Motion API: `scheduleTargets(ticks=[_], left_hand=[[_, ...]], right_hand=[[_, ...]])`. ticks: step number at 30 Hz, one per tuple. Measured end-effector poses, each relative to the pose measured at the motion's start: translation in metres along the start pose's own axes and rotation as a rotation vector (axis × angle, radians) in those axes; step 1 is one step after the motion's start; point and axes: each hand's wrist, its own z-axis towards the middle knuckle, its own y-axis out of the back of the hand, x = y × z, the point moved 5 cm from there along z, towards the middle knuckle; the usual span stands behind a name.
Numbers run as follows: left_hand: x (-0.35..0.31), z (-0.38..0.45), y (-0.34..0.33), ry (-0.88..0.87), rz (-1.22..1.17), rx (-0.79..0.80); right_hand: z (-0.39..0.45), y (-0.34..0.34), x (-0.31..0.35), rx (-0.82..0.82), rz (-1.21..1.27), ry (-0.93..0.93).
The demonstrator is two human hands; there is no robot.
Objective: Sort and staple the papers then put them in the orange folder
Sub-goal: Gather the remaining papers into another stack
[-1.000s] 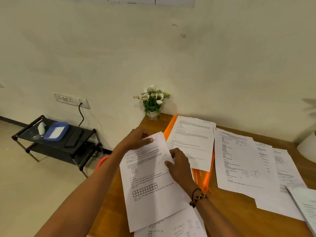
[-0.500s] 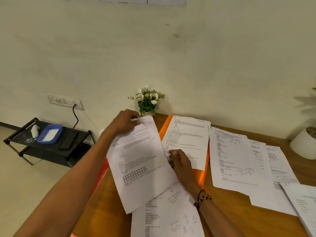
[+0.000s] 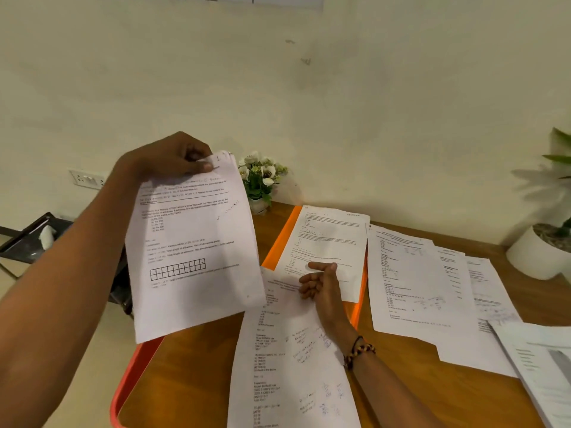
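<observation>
The right hand (image 3: pixel 321 285) rested loosely curled, gripping nothing, on a printed page (image 3: pixel 290 359) on the tabletop (image 3: pixel 185 381). Beyond its grip lay the orange folder (image 3: pixel 279 242). The left hand (image 3: pixel 173 159) pinched a raised sheet (image 3: pixel 191 242).

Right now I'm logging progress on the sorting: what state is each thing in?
Left hand: pinches lifted sheet's top edge.
White printed sheet with grid: raised off table.
Right hand: loosely curled, empty.
Orange plastic folder: flat under papers.
Handwritten sheet: flat on wooden table.
</observation>
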Motion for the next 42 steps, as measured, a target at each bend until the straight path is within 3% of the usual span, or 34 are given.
scheduleTargets(ticks=[8, 19, 26, 32, 36, 42], left_hand=[[-0.018, -0.003, -0.002, -0.049, -0.214, 0.122], [-0.042, 0.02, -0.125, -0.074, -0.335, 0.338], [-0.047, 0.021, -0.172, -0.112, -0.205, 0.239], [-0.038, 0.006, -0.204, -0.144, -0.177, 0.349], [-0.017, 0.0, -0.217, -0.019, -0.073, 0.366], [-0.028, -0.008, -0.243, -0.043, 0.055, 0.377]], right_hand=[[-0.004, -0.006, 0.001, 0.084, -0.14, 0.029], [-0.01, -0.009, 0.011, 0.073, -0.097, 0.002], [-0.016, -0.013, 0.007, 0.142, -0.165, -0.026], [-0.012, 0.006, 0.023, -0.069, 0.089, 0.019], [-0.013, 0.03, 0.051, -0.201, -0.255, 0.224], [-0.017, 0.049, 0.057, -0.183, -0.845, 0.367]])
